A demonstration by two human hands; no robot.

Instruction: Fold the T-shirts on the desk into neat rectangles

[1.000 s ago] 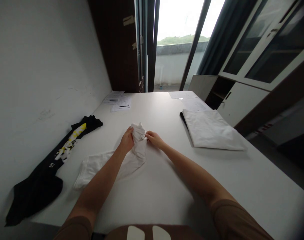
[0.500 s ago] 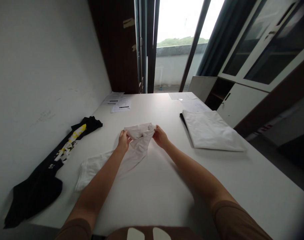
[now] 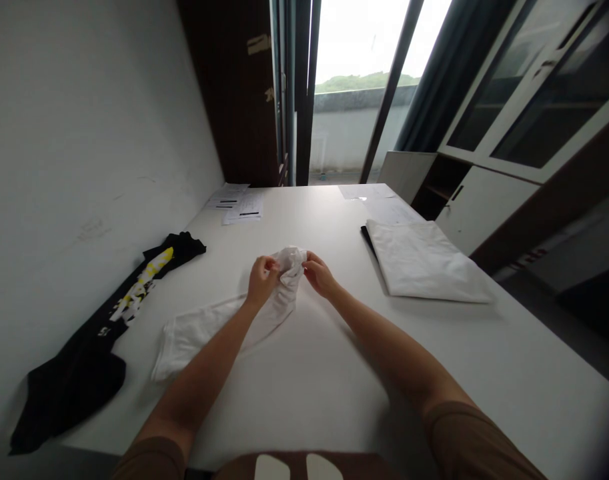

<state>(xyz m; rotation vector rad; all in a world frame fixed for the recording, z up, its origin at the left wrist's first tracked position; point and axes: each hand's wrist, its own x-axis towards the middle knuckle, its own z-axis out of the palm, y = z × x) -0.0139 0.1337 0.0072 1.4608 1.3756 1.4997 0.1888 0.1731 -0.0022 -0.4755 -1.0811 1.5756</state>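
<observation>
A white T-shirt [image 3: 278,308] lies lengthwise on the white table, its far end bunched up and lifted between my two hands. My left hand [image 3: 262,280] is closed, with thumb and fingertips pinching the gathered cloth from the left. On the other side, my right hand [image 3: 318,273] pinches the bunched edge between thumb and fingers. The shirt's near end spreads flat to the left, partly hidden behind my left forearm.
Along the wall at left lies a black garment [image 3: 79,383] with a yellow and white print. A folded white cloth [image 3: 427,263] rests at right, a dark one [image 3: 367,235] showing under it. Papers [image 3: 244,207] lie at the far left of the table [image 3: 304,407], more sheets [image 3: 381,203] at the far right.
My left hand has moved right and slightly up, closer to my right hand. The cloth edge stretched between them is now gathered into a bunch. My right hand has barely moved.
</observation>
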